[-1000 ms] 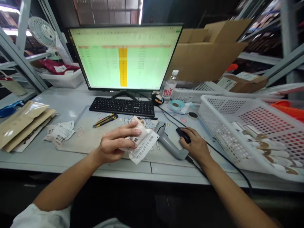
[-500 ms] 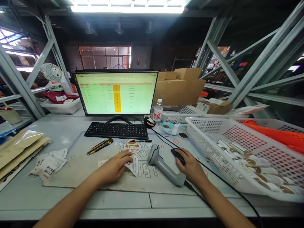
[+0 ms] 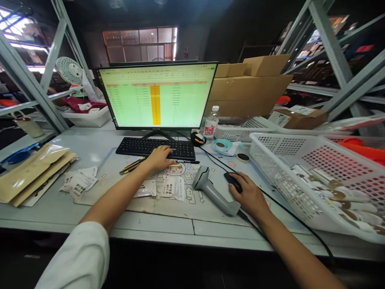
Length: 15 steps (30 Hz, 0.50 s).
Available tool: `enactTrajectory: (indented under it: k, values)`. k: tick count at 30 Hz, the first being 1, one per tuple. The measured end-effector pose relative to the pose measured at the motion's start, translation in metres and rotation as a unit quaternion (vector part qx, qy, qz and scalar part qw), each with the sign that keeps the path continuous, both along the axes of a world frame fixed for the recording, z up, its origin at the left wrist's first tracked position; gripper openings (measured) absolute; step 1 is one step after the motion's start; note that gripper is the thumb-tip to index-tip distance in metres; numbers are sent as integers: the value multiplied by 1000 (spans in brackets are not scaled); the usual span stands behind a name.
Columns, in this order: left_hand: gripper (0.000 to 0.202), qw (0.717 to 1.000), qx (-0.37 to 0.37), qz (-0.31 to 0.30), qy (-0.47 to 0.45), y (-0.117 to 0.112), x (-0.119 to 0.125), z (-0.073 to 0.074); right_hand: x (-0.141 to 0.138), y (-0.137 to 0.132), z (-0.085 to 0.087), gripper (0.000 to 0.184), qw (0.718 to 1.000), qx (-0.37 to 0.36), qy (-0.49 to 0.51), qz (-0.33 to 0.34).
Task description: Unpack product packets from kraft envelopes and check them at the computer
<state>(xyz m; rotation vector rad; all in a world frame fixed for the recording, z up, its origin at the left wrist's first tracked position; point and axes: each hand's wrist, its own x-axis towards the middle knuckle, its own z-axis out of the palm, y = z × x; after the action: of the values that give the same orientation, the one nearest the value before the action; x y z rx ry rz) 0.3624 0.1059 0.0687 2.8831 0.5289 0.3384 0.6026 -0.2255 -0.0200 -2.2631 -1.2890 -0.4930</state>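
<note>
My left hand [image 3: 159, 158] reaches over the front edge of the black keyboard [image 3: 132, 146], its fingers stretched out and holding nothing. Below that hand, small white printed packets [image 3: 174, 188] lie on the desk mat [image 3: 156, 205]; my forearm partly covers one of them. My right hand [image 3: 248, 192] curls over the black computer mouse [image 3: 233, 182]. Between my hands a grey barcode scanner [image 3: 215, 194] rests on its side. A yellow-and-black utility knife [image 3: 132, 165] is half hidden by my left arm, and a black pen [image 3: 189, 161] lies along the keyboard's front.
A monitor [image 3: 156, 100] with a spreadsheet stands behind the keyboard. At right, a white basket [image 3: 279, 180] holds white rolled items. Left are padded envelopes [image 3: 33, 172] and more white packets [image 3: 80, 180]. A water bottle [image 3: 211, 124] and tape roll [image 3: 243, 157] stand near cardboard boxes [image 3: 246, 90].
My left hand has let go of a white packet on the mat and moved forward to the keyboard. My right hand stays on the mouse. The view has tilted down.
</note>
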Motion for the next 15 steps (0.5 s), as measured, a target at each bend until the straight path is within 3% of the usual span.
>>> enactTrajectory:
  k: [7, 15]
  values:
    - [76, 994, 1, 108, -6, 35, 31, -18, 0, 1, 1, 46, 1000, 1, -6, 6]
    - [79, 995, 41, 89, 3, 35, 43, -19, -2, 0, 0, 45, 1000, -1, -2, -3]
